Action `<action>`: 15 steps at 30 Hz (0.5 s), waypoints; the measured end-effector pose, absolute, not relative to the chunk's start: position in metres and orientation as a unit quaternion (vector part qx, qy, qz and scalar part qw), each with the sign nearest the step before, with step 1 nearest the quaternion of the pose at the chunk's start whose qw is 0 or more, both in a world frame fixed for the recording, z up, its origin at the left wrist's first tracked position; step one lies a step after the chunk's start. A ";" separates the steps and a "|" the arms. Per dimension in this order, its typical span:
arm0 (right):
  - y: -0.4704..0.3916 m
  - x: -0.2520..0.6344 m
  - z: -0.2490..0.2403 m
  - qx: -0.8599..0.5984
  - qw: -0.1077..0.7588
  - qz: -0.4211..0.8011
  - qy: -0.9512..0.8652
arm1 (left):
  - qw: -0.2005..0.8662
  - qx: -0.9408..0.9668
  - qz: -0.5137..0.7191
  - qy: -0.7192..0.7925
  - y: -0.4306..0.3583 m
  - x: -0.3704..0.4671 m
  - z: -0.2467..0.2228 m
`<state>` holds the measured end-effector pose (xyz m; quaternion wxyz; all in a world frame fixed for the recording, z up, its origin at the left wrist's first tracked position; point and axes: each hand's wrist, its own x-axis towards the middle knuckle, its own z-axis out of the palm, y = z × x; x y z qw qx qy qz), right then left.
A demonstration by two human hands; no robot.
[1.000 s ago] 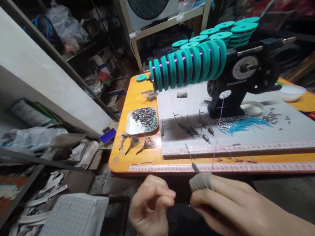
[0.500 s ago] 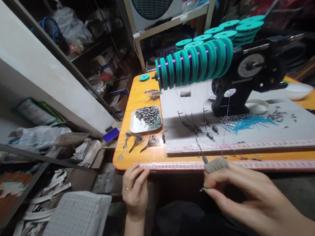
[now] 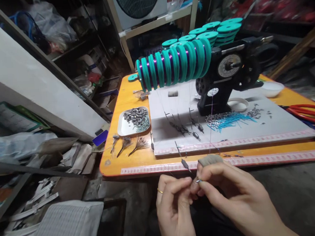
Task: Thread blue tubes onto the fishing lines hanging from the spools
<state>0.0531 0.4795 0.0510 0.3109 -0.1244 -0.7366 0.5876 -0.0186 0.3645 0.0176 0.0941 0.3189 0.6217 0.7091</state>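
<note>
My right hand (image 3: 233, 195), with a grey wrap (image 3: 210, 160) on one finger, pinches a small metal piece (image 3: 198, 181) between thumb and fingertip. Beside it on the left, my left hand (image 3: 175, 203) wears a ring, its fingers closed at the right hand's fingertips; what they hold is too small to make out. A dark sinker (image 3: 185, 164) hangs on a line just above both hands. Behind, a black machine (image 3: 217, 92) carries a row of green spools (image 3: 174, 64) with purple thread. More dark sinkers (image 3: 196, 135) lie on the pale board (image 3: 164, 142).
On the orange table (image 3: 108, 150) a white tray (image 3: 123, 129) holds grey sinkers and small greenish parts. Wire bundles (image 3: 137, 144) lie nearby. Blue strands (image 3: 233, 120) and metal bits (image 3: 255, 112) are on the board. Red cable (image 3: 308, 109) coils at right; a box-like, checked cover (image 3: 65, 225) stands lower left.
My left hand has moved right, from the table's edge to my right hand's fingertips. The view has shifted, so the table and machine appear further left.
</note>
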 end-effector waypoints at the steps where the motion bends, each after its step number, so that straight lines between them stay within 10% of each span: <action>1: 0.479 0.053 0.051 -0.128 0.312 0.594 -0.730 | 0.094 0.321 0.709 0.621 0.366 -0.018 0.019; 15: 0.481 0.057 0.052 -0.113 0.312 0.610 -0.720 | 0.125 0.260 0.734 0.615 0.368 -0.014 0.026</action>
